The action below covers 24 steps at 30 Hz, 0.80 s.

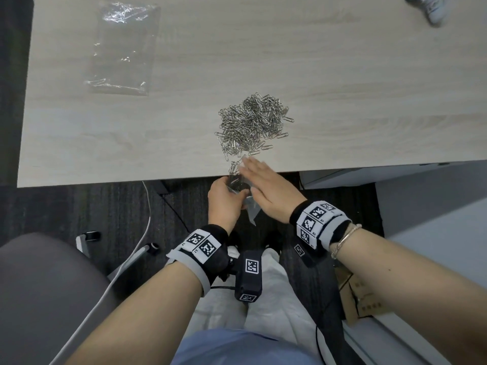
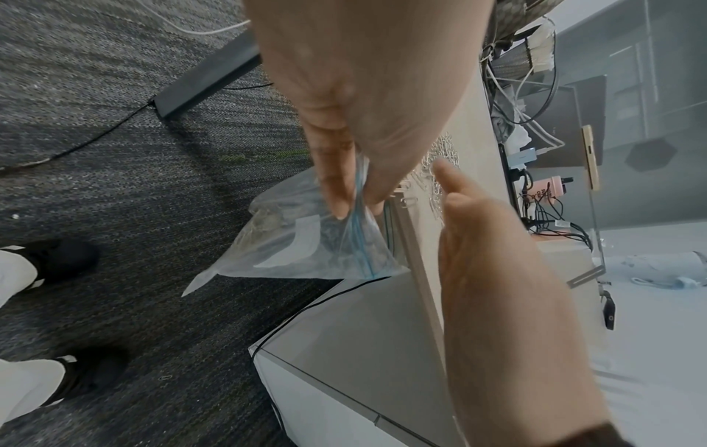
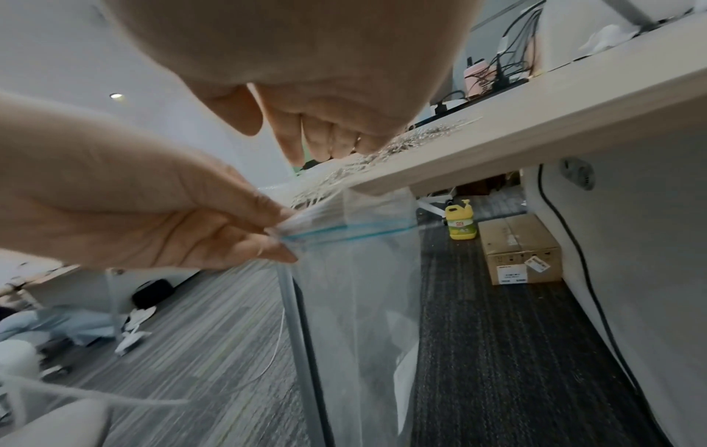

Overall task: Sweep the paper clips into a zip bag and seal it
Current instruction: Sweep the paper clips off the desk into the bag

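Below the bench (image 1: 110,143) edge, zip bag (image 2: 306,242) holding some paper clips (image 1: 253,122), left hand (image 1: 224,201) pinching its rim, right hand (image 1: 268,191) flat, fingers extended, empty

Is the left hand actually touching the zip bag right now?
Touching. The right wrist view shows the left hand pinching the zip bag at its blue zip strip, fingertips pressed on the plastic; the left wrist view confirms the same grip.

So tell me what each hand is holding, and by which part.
The left hand pinches the clear plastic zip bag at its blue-striped mouth, below the table edge. The right hand holds nothing.
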Tool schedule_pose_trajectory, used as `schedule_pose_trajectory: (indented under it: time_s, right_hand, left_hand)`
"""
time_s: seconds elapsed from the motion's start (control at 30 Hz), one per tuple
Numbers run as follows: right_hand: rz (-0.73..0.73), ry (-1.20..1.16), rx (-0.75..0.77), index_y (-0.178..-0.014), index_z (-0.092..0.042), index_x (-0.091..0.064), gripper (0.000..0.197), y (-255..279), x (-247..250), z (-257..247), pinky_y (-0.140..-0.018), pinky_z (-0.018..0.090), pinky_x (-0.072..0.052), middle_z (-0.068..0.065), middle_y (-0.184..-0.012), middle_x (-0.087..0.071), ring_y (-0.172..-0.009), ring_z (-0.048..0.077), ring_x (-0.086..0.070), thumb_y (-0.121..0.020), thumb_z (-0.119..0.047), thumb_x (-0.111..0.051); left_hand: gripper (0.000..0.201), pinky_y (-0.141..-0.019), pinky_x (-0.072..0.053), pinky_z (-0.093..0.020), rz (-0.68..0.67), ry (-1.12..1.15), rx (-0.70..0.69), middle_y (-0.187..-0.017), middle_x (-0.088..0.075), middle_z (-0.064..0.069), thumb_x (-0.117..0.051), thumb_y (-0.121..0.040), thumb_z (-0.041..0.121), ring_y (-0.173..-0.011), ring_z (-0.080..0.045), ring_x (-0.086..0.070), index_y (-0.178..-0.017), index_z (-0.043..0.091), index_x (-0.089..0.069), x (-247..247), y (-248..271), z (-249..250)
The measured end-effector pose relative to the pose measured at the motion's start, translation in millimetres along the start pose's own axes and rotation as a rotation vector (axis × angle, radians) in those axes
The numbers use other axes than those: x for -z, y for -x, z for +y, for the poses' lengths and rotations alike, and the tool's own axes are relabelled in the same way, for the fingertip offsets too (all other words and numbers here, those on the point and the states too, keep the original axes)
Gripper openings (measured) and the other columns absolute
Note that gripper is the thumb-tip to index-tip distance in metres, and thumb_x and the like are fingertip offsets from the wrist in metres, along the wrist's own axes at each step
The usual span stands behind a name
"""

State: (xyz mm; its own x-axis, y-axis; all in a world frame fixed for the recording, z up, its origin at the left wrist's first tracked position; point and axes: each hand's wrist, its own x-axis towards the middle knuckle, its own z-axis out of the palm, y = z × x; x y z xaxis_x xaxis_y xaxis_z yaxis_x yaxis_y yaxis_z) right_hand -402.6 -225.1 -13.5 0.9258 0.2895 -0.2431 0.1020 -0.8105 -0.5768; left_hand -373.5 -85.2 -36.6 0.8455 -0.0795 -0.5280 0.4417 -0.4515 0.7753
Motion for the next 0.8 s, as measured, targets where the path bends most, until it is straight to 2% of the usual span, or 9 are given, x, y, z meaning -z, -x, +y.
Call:
schedule_pose_trajectory:
  time_s: [0.13,0.2,0.27,0.4,0.47,0.6,0.67,0.73,0.8]
  right_hand:
    - [0.079,0.059,-0.235,-0.149,-0.014,-0.005,0.054,-19,10,8,-0.117,0.028,0.005,0.007,-0.158,0.004,-0.145,0.016,0.008,-0.099,-0.024,-0.024]
    - [0.048,0.075,-0.266,-0.149,-0.014,-0.004,0.055,-26,9,7,-0.119,0.032,0.003,0.009,-0.158,0.005,-0.145,0.018,0.008,-0.099,-0.026,-0.022]
    - [0.018,0.103,-0.23,-0.149,-0.014,-0.004,0.055,-30,5,3,-0.119,0.033,0.003,0.009,-0.158,0.006,-0.145,0.018,0.008,-0.099,-0.026,-0.023]
    - [-0.037,0.165,-0.133,-0.149,-0.014,-0.005,0.056,-25,-6,-3,-0.117,0.03,0.006,0.008,-0.158,0.004,-0.146,0.017,0.007,-0.098,-0.026,-0.024]
    - [-0.058,0.169,-0.079,-0.149,-0.012,-0.009,0.055,-18,-10,-4,-0.118,0.03,0.005,0.007,-0.158,0.001,-0.146,0.017,0.004,-0.099,-0.026,-0.026]
    - [-0.112,0.07,0.03,-0.148,-0.011,-0.018,0.053,-3,-17,-9,-0.118,0.026,-0.001,0.005,-0.158,-0.009,-0.146,0.015,-0.003,-0.097,-0.025,-0.026]
    - [-0.117,-0.013,0.048,-0.147,-0.012,-0.022,0.051,0,-16,-12,-0.117,0.023,-0.004,0.003,-0.157,-0.015,-0.145,0.012,-0.007,-0.097,-0.023,-0.027]
    - [-0.031,-0.056,0.051,-0.145,-0.011,-0.027,0.05,-2,-11,-11,-0.115,0.021,-0.005,0.004,-0.156,-0.02,-0.145,0.012,-0.012,-0.096,-0.022,-0.028]
    - [0.06,-0.074,0.019,-0.145,-0.011,-0.027,0.05,-10,-4,-9,-0.115,0.019,-0.002,0.005,-0.156,-0.02,-0.145,0.013,-0.012,-0.097,-0.021,-0.029]
  left_hand:
    - [0.026,-0.077,-0.059,-0.046,0.008,-0.013,-0.007,-0.082,-0.064,0.0,-0.073,-0.077,0.011,-0.08,-0.028,-0.07,-0.082,0.028,-0.055,0,3,5]
    - [0.024,-0.073,-0.06,-0.043,0.016,-0.004,-0.011,-0.087,-0.065,-0.007,-0.072,-0.078,0.009,-0.079,-0.029,-0.07,-0.092,0.021,-0.057,3,3,6]
    - [0.023,-0.066,-0.061,-0.04,0.016,0.0,0.008,-0.096,-0.065,-0.015,-0.072,-0.079,0.01,-0.079,-0.03,-0.07,-0.091,0.021,-0.055,8,3,7]
    - [0.034,-0.076,-0.058,-0.049,0.018,-0.041,0.019,-0.091,-0.065,-0.013,-0.074,-0.07,0.024,-0.083,-0.031,-0.068,-0.101,0.015,-0.062,12,-1,-3]
    - [0.03,-0.075,-0.058,-0.048,0.013,-0.053,0.025,-0.087,-0.066,-0.01,-0.072,-0.066,0.029,-0.082,-0.029,-0.068,-0.091,0.014,-0.063,11,-2,-5]
    - [0.005,-0.074,-0.058,-0.046,0.035,-0.04,-0.015,-0.082,-0.069,-0.008,-0.063,-0.079,0.011,-0.078,-0.024,-0.068,-0.084,0.011,-0.064,13,3,5]
    - [0.006,-0.074,-0.058,-0.044,0.04,-0.037,-0.024,-0.078,-0.068,-0.006,-0.059,-0.082,0.008,-0.075,-0.023,-0.067,-0.081,0.013,-0.063,13,3,4]
    - [0.013,-0.073,-0.058,-0.042,0.026,-0.031,-0.034,-0.074,-0.066,-0.003,-0.063,-0.08,0.007,-0.07,-0.02,-0.066,-0.074,0.019,-0.061,13,3,5]
    - [0.014,-0.071,-0.059,-0.044,0.017,-0.013,-0.01,-0.075,-0.066,-0.003,-0.07,-0.077,0.008,-0.071,-0.024,-0.068,-0.077,0.019,-0.061,12,0,3]
